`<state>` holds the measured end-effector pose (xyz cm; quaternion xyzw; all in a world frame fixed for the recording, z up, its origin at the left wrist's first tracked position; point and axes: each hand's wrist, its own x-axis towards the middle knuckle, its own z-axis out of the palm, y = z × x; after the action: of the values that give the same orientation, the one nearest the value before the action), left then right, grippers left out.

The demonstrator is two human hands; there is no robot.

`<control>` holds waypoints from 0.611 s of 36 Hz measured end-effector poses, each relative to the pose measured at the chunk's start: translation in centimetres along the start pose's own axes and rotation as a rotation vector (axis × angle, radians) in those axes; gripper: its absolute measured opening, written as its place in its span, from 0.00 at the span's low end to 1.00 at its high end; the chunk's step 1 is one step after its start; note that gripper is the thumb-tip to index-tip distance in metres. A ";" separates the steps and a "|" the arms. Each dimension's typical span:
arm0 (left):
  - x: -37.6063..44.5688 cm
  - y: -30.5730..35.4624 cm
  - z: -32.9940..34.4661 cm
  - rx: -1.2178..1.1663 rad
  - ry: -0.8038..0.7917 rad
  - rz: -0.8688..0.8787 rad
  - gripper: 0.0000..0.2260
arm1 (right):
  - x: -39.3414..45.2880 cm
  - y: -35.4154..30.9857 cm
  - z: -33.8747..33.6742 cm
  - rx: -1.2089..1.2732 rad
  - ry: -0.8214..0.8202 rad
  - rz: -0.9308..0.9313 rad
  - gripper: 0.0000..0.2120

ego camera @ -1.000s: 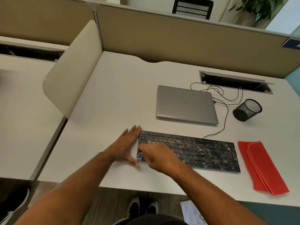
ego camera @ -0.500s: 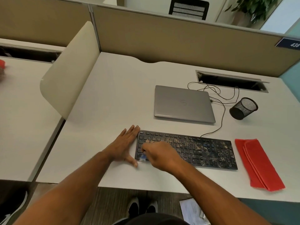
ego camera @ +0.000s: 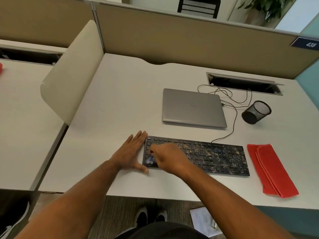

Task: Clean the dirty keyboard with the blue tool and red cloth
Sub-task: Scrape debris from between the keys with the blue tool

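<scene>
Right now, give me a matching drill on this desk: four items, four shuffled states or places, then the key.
Items:
1. keyboard
2. red cloth
3. laptop
4. mesh pen cup

States or places:
A. folded, lying right of the keyboard
B. lid closed, behind the keyboard
C. speckled with crumbs, left hand flat against its left end
D. tipped on its side, right of the laptop

Pairs: 1-C, 2-A, 3-B, 4-D

One keyboard, one red cloth, one blue tool, one laptop, one mesh cup, two hands.
</scene>
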<state>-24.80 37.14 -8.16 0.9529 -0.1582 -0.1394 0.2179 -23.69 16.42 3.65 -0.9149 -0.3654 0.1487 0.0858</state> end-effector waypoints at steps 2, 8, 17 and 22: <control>0.0 0.0 0.0 -0.011 0.005 0.000 0.68 | -0.4 1.1 -0.5 -0.080 -0.012 0.020 0.02; 0.0 0.0 0.1 0.005 0.018 0.003 0.67 | -0.2 1.3 -1.1 0.058 0.057 0.060 0.07; 0.0 -0.2 0.3 0.027 0.026 0.011 0.66 | 0.7 -0.4 0.1 -0.017 0.006 -0.052 0.04; 0.1 -0.2 0.3 0.006 0.042 0.008 0.66 | -0.3 2.0 -1.1 -0.102 -0.039 0.008 0.02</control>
<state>-24.80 37.13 -8.54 0.9557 -0.1578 -0.1177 0.2187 -22.21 14.74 4.23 -0.9165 -0.3704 0.1479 0.0315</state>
